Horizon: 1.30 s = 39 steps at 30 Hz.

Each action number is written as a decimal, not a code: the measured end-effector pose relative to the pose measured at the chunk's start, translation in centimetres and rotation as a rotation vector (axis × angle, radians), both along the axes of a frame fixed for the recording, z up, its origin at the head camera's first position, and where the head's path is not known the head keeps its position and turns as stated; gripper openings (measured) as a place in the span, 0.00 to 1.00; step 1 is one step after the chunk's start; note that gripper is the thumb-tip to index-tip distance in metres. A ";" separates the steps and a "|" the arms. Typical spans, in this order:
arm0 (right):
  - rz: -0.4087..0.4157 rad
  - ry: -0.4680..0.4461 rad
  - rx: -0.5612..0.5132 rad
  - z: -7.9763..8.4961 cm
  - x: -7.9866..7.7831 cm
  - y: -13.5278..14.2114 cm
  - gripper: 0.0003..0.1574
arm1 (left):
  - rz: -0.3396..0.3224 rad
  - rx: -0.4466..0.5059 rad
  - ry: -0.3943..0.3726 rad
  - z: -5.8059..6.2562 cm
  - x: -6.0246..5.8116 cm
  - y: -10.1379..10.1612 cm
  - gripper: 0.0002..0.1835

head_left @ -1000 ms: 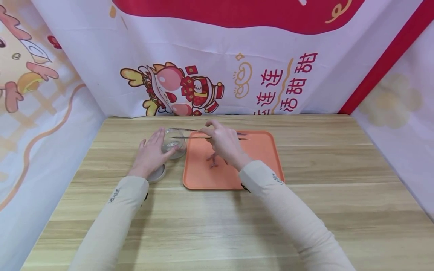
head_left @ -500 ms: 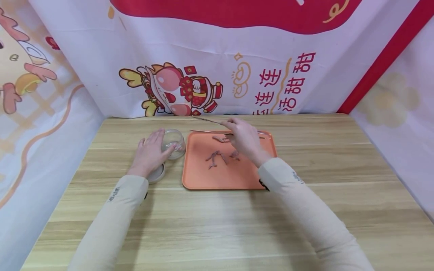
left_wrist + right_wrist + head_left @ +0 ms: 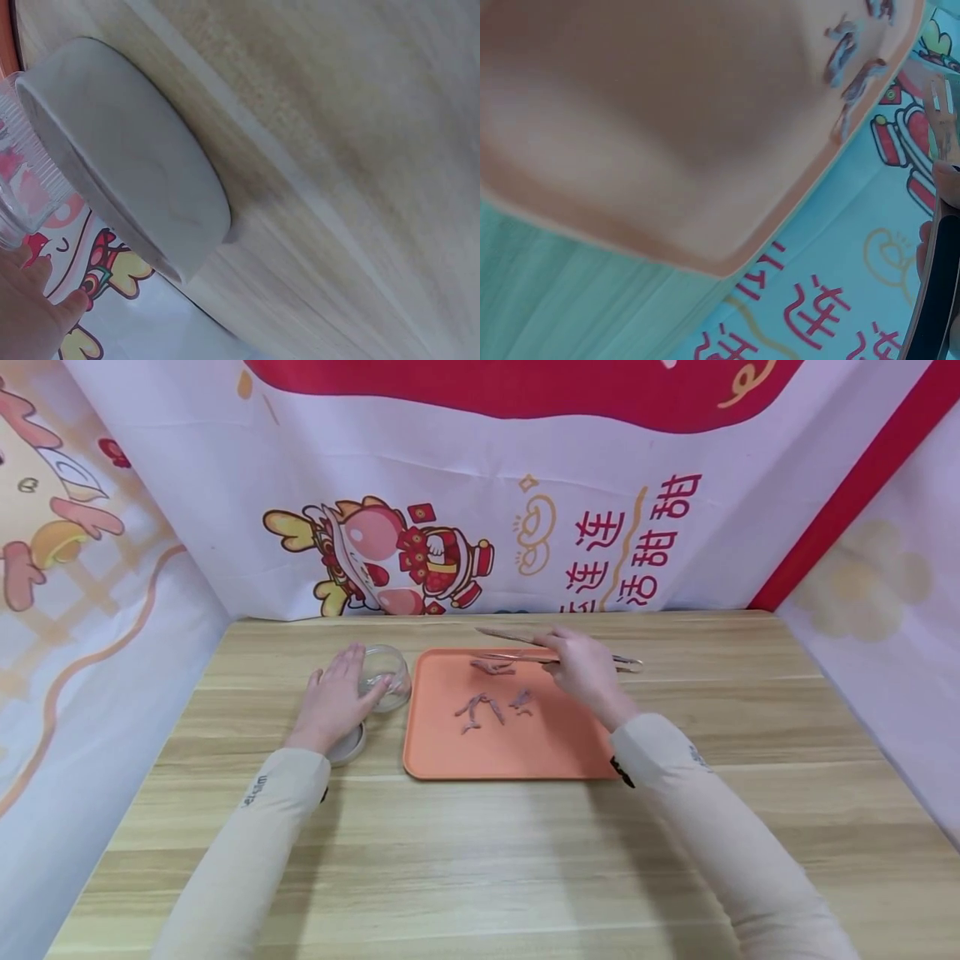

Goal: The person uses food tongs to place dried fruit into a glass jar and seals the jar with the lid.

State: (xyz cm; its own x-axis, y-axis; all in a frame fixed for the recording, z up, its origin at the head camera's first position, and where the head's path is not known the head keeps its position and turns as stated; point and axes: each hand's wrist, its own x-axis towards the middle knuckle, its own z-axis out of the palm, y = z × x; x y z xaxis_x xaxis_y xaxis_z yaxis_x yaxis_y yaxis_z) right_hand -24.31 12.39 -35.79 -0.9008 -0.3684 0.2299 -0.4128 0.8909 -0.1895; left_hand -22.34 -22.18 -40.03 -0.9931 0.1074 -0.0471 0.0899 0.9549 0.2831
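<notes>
My left hand (image 3: 333, 697) holds a clear round jar (image 3: 392, 660) at its left side, the thumb across the front. Something pinkish shows low in the jar. My right hand (image 3: 585, 668) grips metal tongs (image 3: 517, 657) over the back of the orange tray (image 3: 450, 760). The tongs' tips are apart and point left, with nothing between them. In the right wrist view the tongs show a dark handle (image 3: 934, 292) and a fork-like tip (image 3: 943, 112). Several thin purplish-brown strips (image 3: 492, 668) lie in small clusters on the tray.
A shallow grey round lid (image 3: 348, 747) lies by my left wrist, in front of the jar; it is large in the left wrist view. All stands on a wood-grain table (image 3: 465, 860) with a printed cloth (image 3: 480, 468) hanging behind it.
My right hand has moved right with the tongs, from over the jar to the tray's back right, uncovering more strips. The left hand has stayed at the jar.
</notes>
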 end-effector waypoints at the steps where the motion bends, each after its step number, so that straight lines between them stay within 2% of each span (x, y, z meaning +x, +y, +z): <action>1: -0.004 -0.005 0.006 -0.1 0.0 0.2 0.25 | -0.001 -0.002 -0.001 0.0 0.0 0.0 0.49; 11: 0.010 0.028 -0.001 -1.3 -0.4 2.1 0.22 | -0.007 -0.014 -0.003 0.0 0.1 -0.1 0.49; 21: -0.009 0.018 0.027 -2.4 -0.9 2.9 0.21 | -0.012 -0.015 -0.006 0.0 0.2 0.0 0.49; 39: -0.027 -0.023 0.036 -2.9 -1.3 2.8 0.21 | -0.003 0.000 -0.001 -0.3 0.0 -0.1 0.48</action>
State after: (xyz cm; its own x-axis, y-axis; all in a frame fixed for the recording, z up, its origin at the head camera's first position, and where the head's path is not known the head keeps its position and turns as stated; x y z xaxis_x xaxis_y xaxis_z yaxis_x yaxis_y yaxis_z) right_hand -25.66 15.17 -38.67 -0.9155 -0.3516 0.1957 -0.3843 0.9081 -0.1665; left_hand -22.36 -22.29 -40.37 -0.9927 0.1102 -0.0484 0.0921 0.9545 0.2835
